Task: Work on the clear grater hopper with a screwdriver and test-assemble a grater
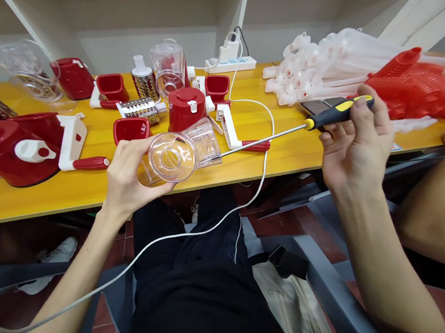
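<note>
My left hand [128, 172] is wrapped round a clear plastic grater housing [173, 157], held on its side above the table's front edge. In my right hand [355, 139] is a screwdriver [332, 114] with a black and yellow handle, gripped between thumb and fingers. Its long metal shaft points left, and the tip reaches the right-hand opening of the clear housing. Whether the tip touches anything inside cannot be made out. Just behind the housing stand a red grater base [186, 107] and a white crank with a red handle [228, 128].
Grating drums [144, 84], red pushers [112, 86] and another red base [13, 149] crowd the yellow table [297, 149]. Bagged white parts [324, 67] and red netting [423, 85] lie right. A white cable [213, 224] crosses my lap from a power strip [230, 65]. Another person's arm is at right.
</note>
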`<control>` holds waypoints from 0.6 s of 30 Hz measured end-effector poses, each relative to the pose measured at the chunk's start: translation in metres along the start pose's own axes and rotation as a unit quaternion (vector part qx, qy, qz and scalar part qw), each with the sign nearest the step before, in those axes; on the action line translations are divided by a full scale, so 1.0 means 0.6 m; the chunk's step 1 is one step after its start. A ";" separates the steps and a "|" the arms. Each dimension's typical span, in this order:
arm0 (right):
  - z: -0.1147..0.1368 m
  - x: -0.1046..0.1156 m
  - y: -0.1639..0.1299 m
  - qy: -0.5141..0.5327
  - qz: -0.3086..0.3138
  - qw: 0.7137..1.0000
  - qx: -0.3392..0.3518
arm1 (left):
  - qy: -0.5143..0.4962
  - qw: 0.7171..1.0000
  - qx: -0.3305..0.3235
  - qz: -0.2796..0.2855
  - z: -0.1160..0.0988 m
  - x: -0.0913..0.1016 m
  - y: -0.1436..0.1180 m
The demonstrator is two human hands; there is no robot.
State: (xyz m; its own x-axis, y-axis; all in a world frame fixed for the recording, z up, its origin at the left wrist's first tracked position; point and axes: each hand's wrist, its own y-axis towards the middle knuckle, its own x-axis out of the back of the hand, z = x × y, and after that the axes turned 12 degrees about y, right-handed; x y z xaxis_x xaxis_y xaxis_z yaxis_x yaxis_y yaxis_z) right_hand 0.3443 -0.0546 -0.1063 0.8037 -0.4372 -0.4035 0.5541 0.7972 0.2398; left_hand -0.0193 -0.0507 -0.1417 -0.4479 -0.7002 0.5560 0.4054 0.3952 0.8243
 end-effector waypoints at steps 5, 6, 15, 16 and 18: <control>0.009 -0.009 -0.010 0.019 -0.009 0.999 -0.025 | -0.009 1.000 0.012 0.017 0.001 0.000 -0.003; 0.010 -0.012 -0.012 0.020 -0.006 0.999 -0.027 | -0.007 1.000 0.009 0.012 0.002 -0.001 -0.003; -0.003 -0.006 -0.007 0.003 -0.012 1.000 0.005 | -0.009 0.999 0.026 0.028 -0.002 0.000 -0.005; -0.003 -0.006 -0.008 0.004 -0.010 1.000 0.001 | -0.013 0.999 0.028 0.032 -0.002 -0.001 -0.005; -0.002 -0.009 -0.012 0.008 -0.007 1.000 -0.008 | -0.022 0.999 0.032 0.038 0.000 -0.001 -0.007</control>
State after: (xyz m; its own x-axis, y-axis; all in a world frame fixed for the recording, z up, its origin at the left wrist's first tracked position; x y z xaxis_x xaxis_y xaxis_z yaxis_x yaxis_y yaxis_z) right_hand 0.3359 -0.0573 -0.1067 0.7917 -0.4420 -0.4218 0.5621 0.7975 0.2192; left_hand -0.0206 -0.0518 -0.1454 -0.4520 -0.6406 0.6207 0.3889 0.4847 0.7834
